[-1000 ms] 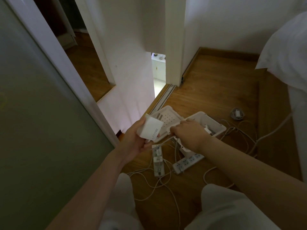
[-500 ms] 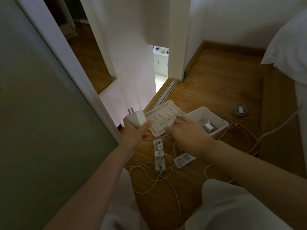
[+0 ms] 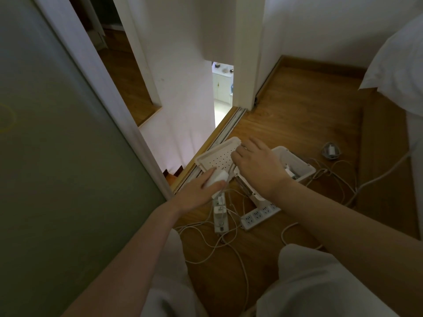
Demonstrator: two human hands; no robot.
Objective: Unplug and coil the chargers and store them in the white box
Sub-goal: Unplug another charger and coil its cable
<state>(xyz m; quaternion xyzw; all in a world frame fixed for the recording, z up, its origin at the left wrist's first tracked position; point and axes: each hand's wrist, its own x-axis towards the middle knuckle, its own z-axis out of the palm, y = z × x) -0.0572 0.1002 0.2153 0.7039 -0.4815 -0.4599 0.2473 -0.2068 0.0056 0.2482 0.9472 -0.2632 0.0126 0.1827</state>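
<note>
Charger: your left hand wraps the white charger brick, unplugged, low over the floor.
Power strip: the narrow power strip below has a plug in it, not yet pulled.
Cable: your right hand curls its fingers round the brick's cable; the coil looks unfinished.
White box: the white box is open, one charger inside.
Floor: a coiled charger lies well apart, unboxed.

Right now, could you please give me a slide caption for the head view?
Left hand grips a white charger while right hand holds its cable by the open white box.
</note>
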